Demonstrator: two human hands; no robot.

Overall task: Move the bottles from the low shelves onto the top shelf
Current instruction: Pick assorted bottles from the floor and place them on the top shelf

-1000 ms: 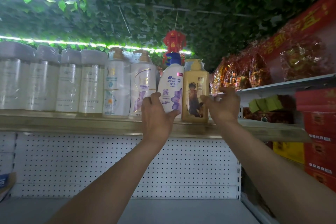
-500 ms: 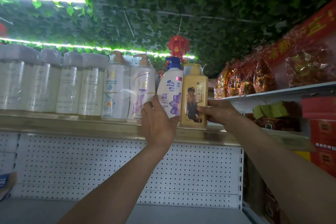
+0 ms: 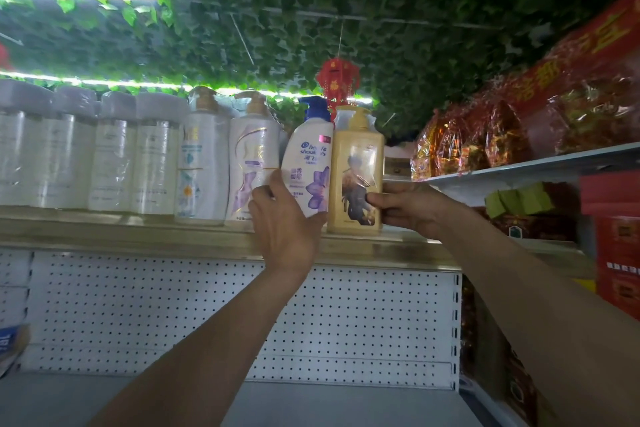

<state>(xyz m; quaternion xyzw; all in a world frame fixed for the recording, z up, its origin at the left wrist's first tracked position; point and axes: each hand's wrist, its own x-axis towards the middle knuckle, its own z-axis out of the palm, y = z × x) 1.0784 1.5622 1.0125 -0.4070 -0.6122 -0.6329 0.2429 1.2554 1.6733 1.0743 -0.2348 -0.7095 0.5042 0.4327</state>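
Left hand [image 3: 284, 222] wraps its grip round the Head & Shoulders bottle [image 3: 308, 166] on the top shelf [image 3: 138, 232]. Right hand [image 3: 410, 210] pinches the yellow pump bottle [image 3: 356, 163] just right of it, w/ both bottles upright & touching.

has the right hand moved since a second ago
Yes. The right hand was raised beside the yellow bottle, fingers up near mid-label; it now sits lower, gripping the bottle's lower right side just above the top shelf.
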